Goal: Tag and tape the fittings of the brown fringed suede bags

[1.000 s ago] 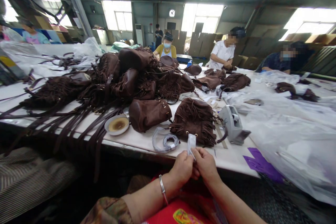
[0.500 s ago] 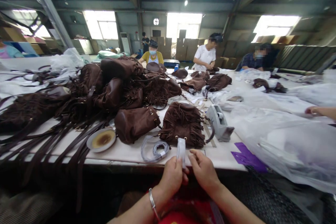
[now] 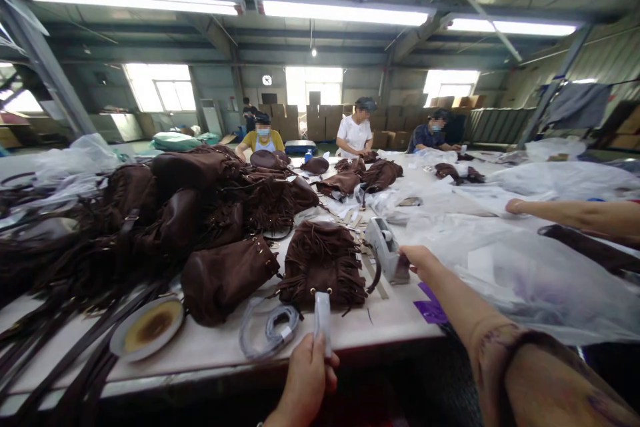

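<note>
Two hands: left (image 3: 305, 377) gripping a slim, whitish strip (image 3: 323, 317), right (image 3: 420, 261) at a dispenser (image 3: 383, 247), its hold unclear.

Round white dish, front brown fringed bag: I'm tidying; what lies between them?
In the head view, a brown cylindrical bag lies on its side between the dish and fringed bag.

We log a white-topped table (image 3: 400, 303). On it we see a heap of brown bags (image 3: 185, 207), left; plain bag (image 3: 225, 277) beside fringed bag (image 3: 323, 260), centre; shallow dish (image 3: 118, 341), pale coil (image 3: 284, 327), near edge; grey dispenser (image 3: 383, 247); clear plastic sheeting (image 3: 500, 273), right.
</note>
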A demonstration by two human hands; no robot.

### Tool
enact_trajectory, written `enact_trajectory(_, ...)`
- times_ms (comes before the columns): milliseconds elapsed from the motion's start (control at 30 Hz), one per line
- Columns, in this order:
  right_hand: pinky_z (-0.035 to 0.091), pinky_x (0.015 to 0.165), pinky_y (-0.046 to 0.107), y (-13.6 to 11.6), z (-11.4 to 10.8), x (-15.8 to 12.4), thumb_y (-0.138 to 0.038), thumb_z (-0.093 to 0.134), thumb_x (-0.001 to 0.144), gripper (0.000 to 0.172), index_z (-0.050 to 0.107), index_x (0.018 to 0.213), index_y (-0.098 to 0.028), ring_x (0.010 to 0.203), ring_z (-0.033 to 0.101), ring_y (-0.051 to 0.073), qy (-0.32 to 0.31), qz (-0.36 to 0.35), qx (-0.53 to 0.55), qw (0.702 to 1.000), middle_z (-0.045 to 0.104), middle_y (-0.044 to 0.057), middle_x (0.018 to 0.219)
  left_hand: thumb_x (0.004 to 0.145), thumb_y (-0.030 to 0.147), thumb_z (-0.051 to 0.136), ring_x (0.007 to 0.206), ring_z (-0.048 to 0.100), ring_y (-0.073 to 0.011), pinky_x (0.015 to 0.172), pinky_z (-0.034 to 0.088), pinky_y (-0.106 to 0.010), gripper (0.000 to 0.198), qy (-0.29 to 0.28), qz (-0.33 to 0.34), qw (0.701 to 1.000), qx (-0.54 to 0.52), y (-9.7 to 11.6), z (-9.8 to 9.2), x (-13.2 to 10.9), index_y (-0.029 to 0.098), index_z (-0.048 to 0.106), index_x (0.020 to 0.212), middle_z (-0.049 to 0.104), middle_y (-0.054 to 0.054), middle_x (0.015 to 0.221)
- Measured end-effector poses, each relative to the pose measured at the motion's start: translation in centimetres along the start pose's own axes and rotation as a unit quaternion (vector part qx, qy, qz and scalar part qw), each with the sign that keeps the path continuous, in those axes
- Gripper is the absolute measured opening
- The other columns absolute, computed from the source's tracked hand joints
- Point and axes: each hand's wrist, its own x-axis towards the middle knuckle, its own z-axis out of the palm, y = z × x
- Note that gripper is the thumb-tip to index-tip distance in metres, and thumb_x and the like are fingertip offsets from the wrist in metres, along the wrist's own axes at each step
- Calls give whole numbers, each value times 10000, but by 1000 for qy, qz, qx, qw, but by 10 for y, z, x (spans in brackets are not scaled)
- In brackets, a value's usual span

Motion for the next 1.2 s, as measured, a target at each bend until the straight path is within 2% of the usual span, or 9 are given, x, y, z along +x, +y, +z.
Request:
enact_trajectory(100,384,497,309,0,2,-5,-278,654,604,156,533,517,-234,607,532,218,13,51,24,998,558,44,509,738,834,471,339,457,-108,370,320,-225,647,-1,1,1000,6,7,-3,-2,190,520,704,574,-8,509)
enact_trajectory(267,405,488,285,6,-14,-31,-344,678,618,137,629,639,-218,652,582,206,41,52,57,996,666,44,659,722,852,470,345,457,-103,370,322,-222,669,-4,-9,1000,6,5,-5,-2,186,525,699,584,-13,527)
enact_trajectory(433,349,396,239,22,-9,-62,-397,637,646,225,609,682,-177,477,549,141,14,102,82,991,651,51,627,774,800,474,355,472,-105,382,336,-222,630,-3,1,1000,0,-6,-4,2,175,544,727,594,-18,534)
enact_trajectory(733,353,435,264,41,-14,-69,-261,650,632,109,635,582,-166,436,518,153,10,102,-37,994,585,32,463,891,642,411,389,502,-101,390,353,-218,490,-7,16,1000,19,1,-6,-3,180,507,758,631,-33,639)
enact_trajectory(800,387,474,265,37,-12,-87,-313,677,668,157,677,650,-158,481,541,154,-41,67,-41,996,625,42,532,913,593,402,390,501,-101,390,349,-216,451,-10,17,999,30,3,-7,-5,182,506,762,619,-25,629)
enact_trajectory(867,406,502,253,25,-4,-115,-417,690,723,259,699,738,-159,519,539,139,-148,7,-7,989,646,38,613,940,533,386,394,502,-103,398,354,-214,415,-14,23,998,49,3,-8,-6,179,515,767,599,-12,601)
enact_trajectory(1000,385,496,231,-19,28,-179,-501,658,807,342,677,729,-168,514,495,112,-372,-65,20,926,611,7,612,980,431,355,428,520,-113,446,387,-223,378,-9,55,990,127,-1,-9,-6,169,547,787,586,-5,585)
enact_trajectory(1100,373,490,226,-43,57,-210,-478,611,843,338,671,706,-175,498,489,110,-435,-71,13,897,597,-12,573,995,380,348,502,560,-135,495,411,-243,357,-4,90,975,202,-4,-11,-5,160,574,828,622,-38,662)
enact_trajectory(1200,395,528,238,-48,81,-219,-424,580,838,315,677,670,-176,530,539,132,-437,-78,-26,896,632,0,574,995,296,348,666,618,-182,607,461,-280,322,12,149,943,297,-6,-14,-4,148,602,865,654,-87,759)
